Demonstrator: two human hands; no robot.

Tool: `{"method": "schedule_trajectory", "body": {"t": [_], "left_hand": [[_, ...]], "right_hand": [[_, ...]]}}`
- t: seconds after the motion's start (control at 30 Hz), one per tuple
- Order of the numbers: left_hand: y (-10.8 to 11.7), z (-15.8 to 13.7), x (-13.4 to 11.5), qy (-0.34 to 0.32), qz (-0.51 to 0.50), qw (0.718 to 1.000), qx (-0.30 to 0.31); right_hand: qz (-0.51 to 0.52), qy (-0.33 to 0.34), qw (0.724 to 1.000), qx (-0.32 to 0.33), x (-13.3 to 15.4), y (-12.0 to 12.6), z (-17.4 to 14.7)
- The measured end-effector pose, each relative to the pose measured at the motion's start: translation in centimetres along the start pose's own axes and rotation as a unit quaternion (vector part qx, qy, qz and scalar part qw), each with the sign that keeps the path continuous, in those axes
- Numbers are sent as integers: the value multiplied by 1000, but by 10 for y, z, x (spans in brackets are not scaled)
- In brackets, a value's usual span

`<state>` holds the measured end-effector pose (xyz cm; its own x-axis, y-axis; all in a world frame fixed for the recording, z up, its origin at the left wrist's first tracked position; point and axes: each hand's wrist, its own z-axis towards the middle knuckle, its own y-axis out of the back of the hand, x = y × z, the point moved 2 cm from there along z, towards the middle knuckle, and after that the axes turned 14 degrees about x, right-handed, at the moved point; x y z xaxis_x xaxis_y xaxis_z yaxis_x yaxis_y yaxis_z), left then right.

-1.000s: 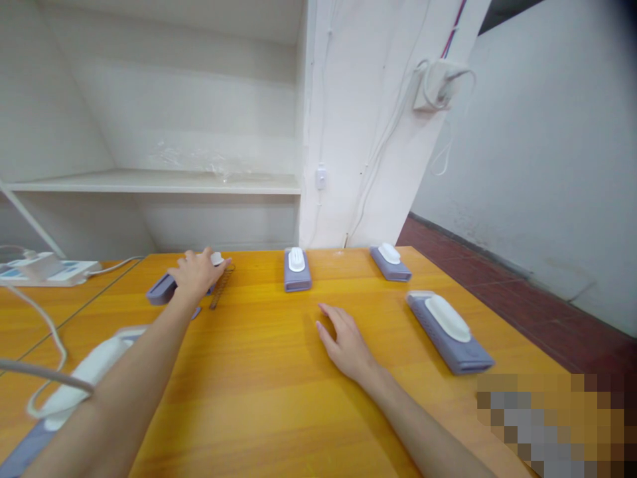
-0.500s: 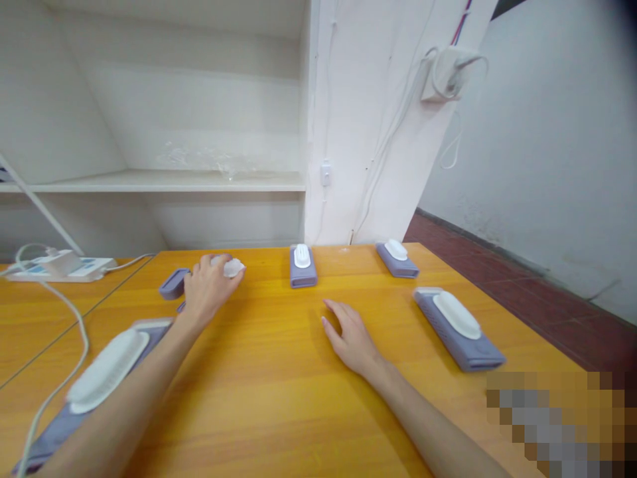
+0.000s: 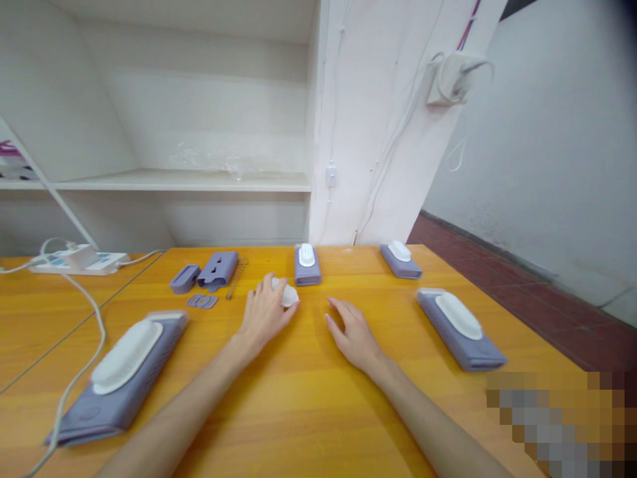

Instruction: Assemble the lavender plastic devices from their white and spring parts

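Observation:
My left hand (image 3: 265, 311) is closed round a white plastic piece (image 3: 289, 296), whose end shows past the thumb and fingers; the rest is hidden under the palm. To its right, my right hand (image 3: 352, 335) hovers low over or rests on the table, fingers apart, with nothing in it. Behind and left of my left hand lie a purple perforated housing (image 3: 219, 267), a small purple oval cap (image 3: 185, 279), a flat purple piece with ring cut-outs (image 3: 202, 301) and a thin metal spring (image 3: 237, 277).
Purple boxes topped with white oval parts lie at the left (image 3: 137, 372), back middle (image 3: 307, 265), back right (image 3: 401, 259) and right (image 3: 461, 328). A power strip (image 3: 107, 263) stands at the back left, its white cable (image 3: 102, 332) crossing the table (image 3: 298, 418).
My left hand has moved right, towards my right hand, carrying the white piece. The purple housing, flat piece and spring behind it now show. My right hand has stayed nearly still.

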<state>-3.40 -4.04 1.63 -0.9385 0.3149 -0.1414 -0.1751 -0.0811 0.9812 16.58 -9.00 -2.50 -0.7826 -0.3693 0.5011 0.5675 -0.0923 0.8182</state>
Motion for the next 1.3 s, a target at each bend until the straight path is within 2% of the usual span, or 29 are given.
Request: {"method": "schedule_trajectory", "body": {"t": [0.2,0.33,0.43,0.57,0.67,0.8,1.13,1.23,1.3], "left_hand": [[-15,0,-4,-7,2,1000,18],[-5,9,5,1,-15,1000,11],[11,25,27,45,-16,999,-13],[25,46,69,165,15,985,-40],[25,53,97,239,54,968,-56],[18,56,119,283,77,955,-48],[3,55,139,333,50,941,-32],[5,54,140,324,50,943,-57],[10,52,137,316,50,943,-94]], "right_hand": [[-3,0,1000,2,0,0,0],[-2,-2,1000,5,0,0,0],[-2,-4,1000,5,0,0,1],[-3,-7,1000,8,0,0,1],[-2,-8,1000,8,0,0,0],[-1,-8,1000,7,0,0,1],[-1,-9,1000,5,2,2,1],[-2,-10,1000,7,2,2,1],[-2,-7,1000,6,2,2,1]]}}
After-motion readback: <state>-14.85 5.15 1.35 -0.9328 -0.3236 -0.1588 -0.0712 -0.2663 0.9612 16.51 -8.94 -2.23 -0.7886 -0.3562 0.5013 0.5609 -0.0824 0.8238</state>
